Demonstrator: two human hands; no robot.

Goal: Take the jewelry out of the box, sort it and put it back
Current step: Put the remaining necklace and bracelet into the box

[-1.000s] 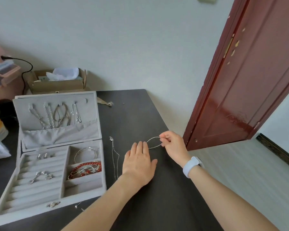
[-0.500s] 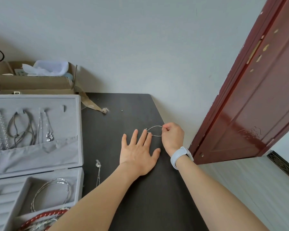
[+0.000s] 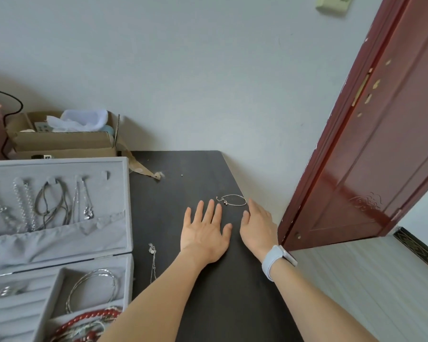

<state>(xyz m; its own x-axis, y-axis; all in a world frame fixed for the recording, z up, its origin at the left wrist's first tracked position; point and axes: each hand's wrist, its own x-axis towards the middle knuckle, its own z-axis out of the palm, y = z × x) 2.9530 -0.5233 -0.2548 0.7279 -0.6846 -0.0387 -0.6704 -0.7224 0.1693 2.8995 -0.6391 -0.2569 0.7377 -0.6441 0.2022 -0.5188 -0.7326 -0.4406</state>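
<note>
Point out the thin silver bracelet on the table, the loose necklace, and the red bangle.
thin silver bracelet (image 3: 232, 200), head view, loop's centre span.
loose necklace (image 3: 152, 250), head view, pendant end.
red bangle (image 3: 89, 317), head view, upper arc.

A thin silver chain bracelet lies as a loop on the dark table at mid-frame, just beyond both hands. The left hand lies flat, palm down, fingers spread. The right hand, with a pale blue wristband, rests beside it, holding nothing. At lower left the open grey velvet jewelry box holds silver bangles, while a fine silver necklace lies beside it.
</note>
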